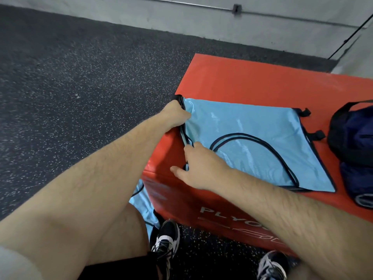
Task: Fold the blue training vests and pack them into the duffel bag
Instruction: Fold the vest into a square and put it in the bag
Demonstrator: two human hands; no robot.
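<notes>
A light blue training vest with black trim lies spread flat on a red plyo box. My left hand grips the vest's far left corner at the box's edge. My right hand pinches the vest's near left edge, fingers curled on the trim. A dark navy duffel bag sits on the box at the right, touching the vest's right side. Another blue vest hangs low beside the box near my knee, partly hidden.
The box stands on a dark speckled rubber floor. A grey wall with a rail runs along the back. My shoes are against the box's front face. Open floor lies to the left.
</notes>
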